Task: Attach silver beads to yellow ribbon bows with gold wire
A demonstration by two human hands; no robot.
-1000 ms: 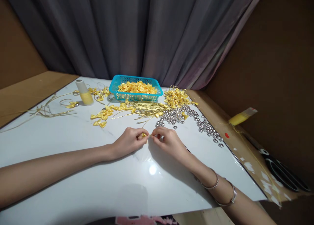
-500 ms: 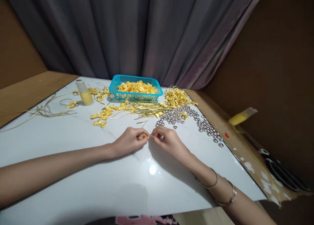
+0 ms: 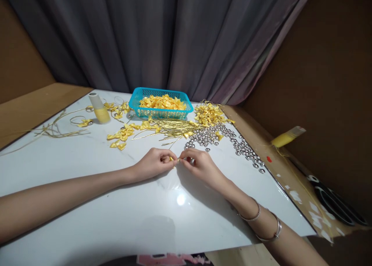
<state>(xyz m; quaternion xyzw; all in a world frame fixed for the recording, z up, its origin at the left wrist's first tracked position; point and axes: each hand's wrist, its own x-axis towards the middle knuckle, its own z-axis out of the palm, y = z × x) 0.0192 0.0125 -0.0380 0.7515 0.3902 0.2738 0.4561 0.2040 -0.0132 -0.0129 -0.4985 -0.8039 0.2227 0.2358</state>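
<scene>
Left hand (image 3: pixel 152 164) clamped on yellow ribbon piece (image 3: pixel 171 158) over white tabletop (image 3: pixel 116 223), well in from near edge; right hand (image 3: pixel 202 167) pinches its right end, left nearer bulk, long axis unclear.

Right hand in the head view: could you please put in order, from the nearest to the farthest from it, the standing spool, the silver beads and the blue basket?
1. Silver beads: just beyond the right hand.
2. Blue basket: farther back, slightly left.
3. Standing spool: back, far left.
</scene>
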